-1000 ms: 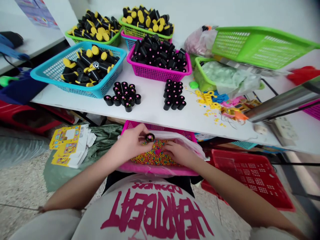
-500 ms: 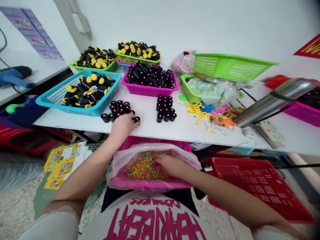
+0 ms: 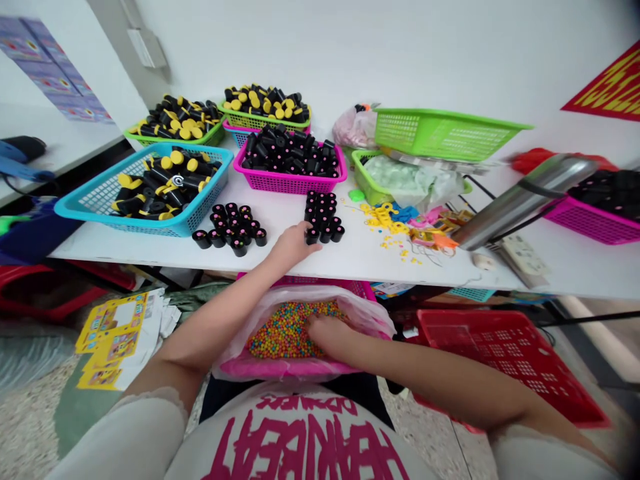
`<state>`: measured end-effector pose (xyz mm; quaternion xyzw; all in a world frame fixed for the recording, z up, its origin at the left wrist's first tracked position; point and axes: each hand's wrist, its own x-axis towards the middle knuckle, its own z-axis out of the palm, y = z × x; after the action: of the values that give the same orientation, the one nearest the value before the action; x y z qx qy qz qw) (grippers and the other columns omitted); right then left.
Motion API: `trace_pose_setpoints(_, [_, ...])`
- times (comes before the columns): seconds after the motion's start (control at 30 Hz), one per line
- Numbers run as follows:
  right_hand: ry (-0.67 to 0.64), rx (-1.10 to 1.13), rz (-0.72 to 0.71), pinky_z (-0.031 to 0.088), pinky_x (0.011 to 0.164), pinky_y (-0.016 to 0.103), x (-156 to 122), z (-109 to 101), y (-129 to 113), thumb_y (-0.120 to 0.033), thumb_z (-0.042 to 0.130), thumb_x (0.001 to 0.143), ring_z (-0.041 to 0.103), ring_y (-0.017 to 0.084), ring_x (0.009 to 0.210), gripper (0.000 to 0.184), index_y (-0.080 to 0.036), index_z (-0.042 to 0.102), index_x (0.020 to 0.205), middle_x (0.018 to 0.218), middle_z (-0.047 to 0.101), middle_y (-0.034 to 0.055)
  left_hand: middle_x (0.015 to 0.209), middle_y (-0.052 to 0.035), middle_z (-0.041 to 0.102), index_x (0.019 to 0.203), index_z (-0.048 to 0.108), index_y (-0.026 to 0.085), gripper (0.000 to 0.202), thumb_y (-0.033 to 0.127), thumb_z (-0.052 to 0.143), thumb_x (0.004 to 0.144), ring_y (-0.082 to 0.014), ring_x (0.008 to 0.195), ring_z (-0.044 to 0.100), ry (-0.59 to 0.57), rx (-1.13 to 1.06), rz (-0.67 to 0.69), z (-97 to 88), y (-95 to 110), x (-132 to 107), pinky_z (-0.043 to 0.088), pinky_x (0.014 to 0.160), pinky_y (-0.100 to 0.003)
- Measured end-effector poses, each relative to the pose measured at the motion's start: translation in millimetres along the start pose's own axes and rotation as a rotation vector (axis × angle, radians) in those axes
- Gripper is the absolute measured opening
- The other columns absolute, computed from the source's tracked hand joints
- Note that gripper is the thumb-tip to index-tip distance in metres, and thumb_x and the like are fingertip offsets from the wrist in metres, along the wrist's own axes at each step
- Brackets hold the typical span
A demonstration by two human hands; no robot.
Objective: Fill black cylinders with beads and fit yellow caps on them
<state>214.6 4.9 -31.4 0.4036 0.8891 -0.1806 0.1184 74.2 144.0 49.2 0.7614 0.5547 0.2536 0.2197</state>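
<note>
On the white table, my left hand (image 3: 294,247) has its fingers closed on a small black cylinder (image 3: 311,236) at the front left corner of a tight block of black cylinders (image 3: 323,208). A second, looser group of black cylinders (image 3: 231,222) with pink dots on top stands to the left. Below the table edge, my right hand (image 3: 329,335) is curled into a heap of tiny multicoloured beads (image 3: 280,331); its fingertips are buried among them. The beads lie in a clear plastic liner (image 3: 235,347) inside a pink basket (image 3: 357,288).
Behind stand a blue basket (image 3: 83,208) and a pink basket (image 3: 290,183) full of black cylinders. Yellow bits (image 3: 385,220) and a leaning metal tube (image 3: 525,200) are on the right. A red crate (image 3: 565,393) sits low right, yellow printed cartons (image 3: 113,340) low left.
My left hand has moved right, from the left group of cylinders to the right block, leaving the left group standing. My right hand has curled and shifted slightly left in the beads. The view has shifted slightly.
</note>
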Motion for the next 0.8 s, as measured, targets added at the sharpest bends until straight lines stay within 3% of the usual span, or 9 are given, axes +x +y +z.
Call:
trace_pose_setpoints(0.07, [-0.043, 0.004, -0.044, 0.057, 0.072, 0.031, 4, 0, -4, 0.0, 0.052, 0.082, 0.073, 0.029, 0.088, 0.025, -0.009, 0.072, 0.095, 0.094, 0.074, 0.0177, 0.102, -0.0083, 0.072, 0.109, 0.062, 0.016, 0.032, 0.03, 0.07, 0.081, -0.0208, 0.088, 0.067, 0.001, -0.038, -0.007, 0.1, -1, 1, 0.049, 0.084, -0.034])
trace_pose_setpoints(0.13, [-0.081, 0.019, -0.083, 0.057, 0.07, 0.03, 7, -3, -5, -0.002, 0.054, 0.081, 0.073, 0.028, 0.087, 0.025, -0.009, 0.072, 0.098, 0.095, 0.074, 0.0165, 0.101, -0.0063, 0.071, 0.103, 0.062, 0.017, 0.027, 0.029, 0.07, 0.08, -0.0174, 0.079, 0.065, 0.004, -0.053, 0.012, -11.1, -3, -9, 0.049, 0.08, -0.032])
trace_pose_setpoints(0.27, [-0.129, 0.121, -0.196, 0.055, 0.076, 0.027, 13, -9, -6, -0.005, 0.056, 0.081, 0.072, 0.024, 0.091, 0.029, -0.012, 0.071, 0.105, 0.105, 0.074, 0.0131, 0.094, -0.0023, 0.07, 0.104, 0.064, 0.019, 0.032, 0.034, 0.072, 0.077, -0.0151, 0.074, 0.063, -0.059, -0.09, 0.128, -44.0, -2, -53, 0.049, 0.075, -0.028])
trace_pose_setpoints(0.37, [-0.147, 0.213, -0.26, 0.051, 0.086, 0.024, 17, -9, -2, -0.001, 0.055, 0.08, 0.069, 0.019, 0.1, 0.038, -0.015, 0.07, 0.112, 0.114, 0.073, 0.0084, 0.098, -0.0007, 0.072, 0.107, 0.067, 0.023, 0.029, 0.034, 0.069, 0.08, -0.0163, 0.083, 0.066, -0.218, -0.174, 0.181, -55.3, -2, -94, 0.05, 0.079, -0.028])
trace_pose_setpoints(0.47, [-0.154, 0.354, -0.218, 0.051, 0.086, 0.026, 16, -10, 6, -0.002, 0.057, 0.081, 0.07, 0.02, 0.097, 0.039, -0.016, 0.07, 0.116, 0.112, 0.074, 0.008, 0.109, 0.0001, 0.075, 0.114, 0.067, 0.027, 0.033, 0.031, 0.067, 0.081, -0.0182, 0.092, 0.069, -0.422, -0.243, 0.14, -48.8, -10, -130, 0.051, 0.083, -0.028])
trace_pose_setpoints(0.53, [-0.148, 0.496, -0.182, 0.051, 0.083, 0.027, 11, -15, 13, -0.009, 0.062, 0.083, 0.07, 0.02, 0.092, 0.032, -0.016, 0.072, 0.113, 0.105, 0.076, 0.0074, 0.108, -0.0004, 0.076, 0.111, 0.07, 0.028, 0.032, 0.03, 0.068, 0.08, -0.0199, 0.092, 0.071, -0.481, -0.207, 0.067, -39.0, -17, -150, 0.052, 0.082, -0.028])
trace_pose_setpoints(0.67, [-0.032, 0.651, -0.146, 0.05, 0.085, 0.027, -7, -36, 16, -0.013, 0.064, 0.085, 0.069, 0.017, 0.093, 0.027, -0.019, 0.072, 0.11, 0.104, 0.076, 0.0044, 0.096, -0.0035, 0.078, 0.105, 0.074, 0.024, 0.028, 0.031, 0.068, 0.079, -0.0215, 0.083, 0.071, -0.436, -0.088, -0.094, -20.2, -23, -178, 0.051, 0.074, -0.029])
trace_pose_setpoints(0.8, [0.176, 0.552, -0.161, 0.05, 0.094, 0.032, -21, -51, 4, -0.009, 0.059, 0.088, 0.066, 0.017, 0.102, 0.027, -0.02, 0.071, 0.11, 0.109, 0.072, 0.0064, 0.079, -0.0027, 0.076, 0.109, 0.073, 0.021, 0.032, 0.032, 0.067, 0.079, -0.018, 0.066, 0.066, -0.461, -0.142, -0.135, -7.5, -20, -186, 0.046, 0.06, -0.026])
